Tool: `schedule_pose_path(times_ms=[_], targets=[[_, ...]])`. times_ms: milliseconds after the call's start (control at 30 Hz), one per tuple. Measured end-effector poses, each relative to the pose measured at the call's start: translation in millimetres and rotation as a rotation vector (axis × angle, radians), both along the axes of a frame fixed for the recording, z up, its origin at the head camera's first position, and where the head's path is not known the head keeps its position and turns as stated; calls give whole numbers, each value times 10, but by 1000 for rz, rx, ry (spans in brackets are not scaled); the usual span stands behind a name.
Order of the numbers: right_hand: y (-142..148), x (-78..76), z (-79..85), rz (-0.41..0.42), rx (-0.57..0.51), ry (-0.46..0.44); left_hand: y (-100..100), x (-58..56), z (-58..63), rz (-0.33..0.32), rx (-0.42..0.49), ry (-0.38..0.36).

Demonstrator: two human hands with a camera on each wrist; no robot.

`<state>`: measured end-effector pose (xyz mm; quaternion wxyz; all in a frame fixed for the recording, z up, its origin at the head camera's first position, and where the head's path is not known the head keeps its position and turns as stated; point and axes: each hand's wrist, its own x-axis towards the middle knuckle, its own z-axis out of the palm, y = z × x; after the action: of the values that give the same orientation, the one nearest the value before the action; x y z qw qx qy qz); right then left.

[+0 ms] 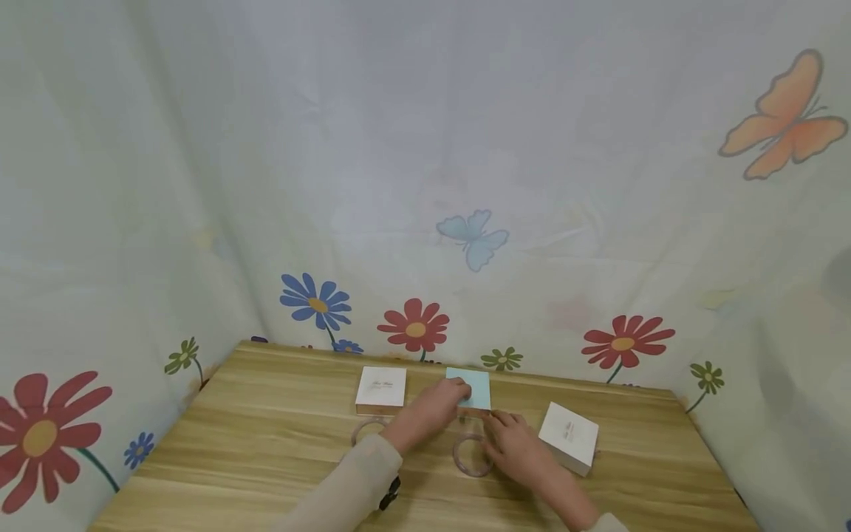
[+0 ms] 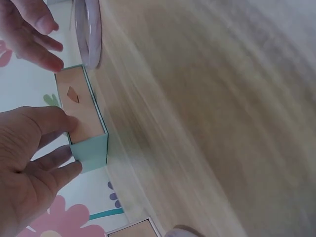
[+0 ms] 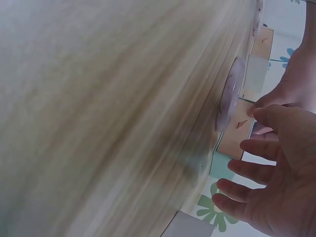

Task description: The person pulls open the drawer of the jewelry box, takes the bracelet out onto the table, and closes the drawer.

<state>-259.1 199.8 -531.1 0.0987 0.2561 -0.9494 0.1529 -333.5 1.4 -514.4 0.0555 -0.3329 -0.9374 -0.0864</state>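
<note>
A light blue drawer box [image 1: 476, 383] with a tan front lies near the table's back edge. My left hand [image 1: 433, 408] grips its left side; in the left wrist view, the thumb presses the tan drawer front [image 2: 89, 117] and other fingers lie against the blue side. Just right of the box is my right hand [image 1: 521, 452], fingers spread and loosely bent, holding nothing; its fingertips come close to the front corner. A pale purple bangle [image 3: 229, 96] lies on the table in front of the box. Behind my left forearm, a second bangle [image 1: 355, 430] is partly hidden.
One white box [image 1: 382, 386] stands left of the blue one. Another white box [image 1: 573, 434] sits at an angle to the right. Behind the wooden table [image 1: 253, 443] hangs a curtain [image 1: 399, 148] printed with flowers and butterflies.
</note>
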Motion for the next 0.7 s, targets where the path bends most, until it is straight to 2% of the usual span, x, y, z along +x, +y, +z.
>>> schedule_pose_path(times_ms=[167, 400, 567, 700], targets=[[-8, -12, -5, 26, -13, -8, 4, 9, 35, -1, -30, -2], [23, 6, 7, 39, -20, -38, 24, 66, -10, 15, -21, 8], [78, 53, 105, 35, -20, -76, 53, 126, -19, 13, -85, 80], [154, 91, 147, 23, -22, -62, 67, 196, -48, 13, -97, 145]])
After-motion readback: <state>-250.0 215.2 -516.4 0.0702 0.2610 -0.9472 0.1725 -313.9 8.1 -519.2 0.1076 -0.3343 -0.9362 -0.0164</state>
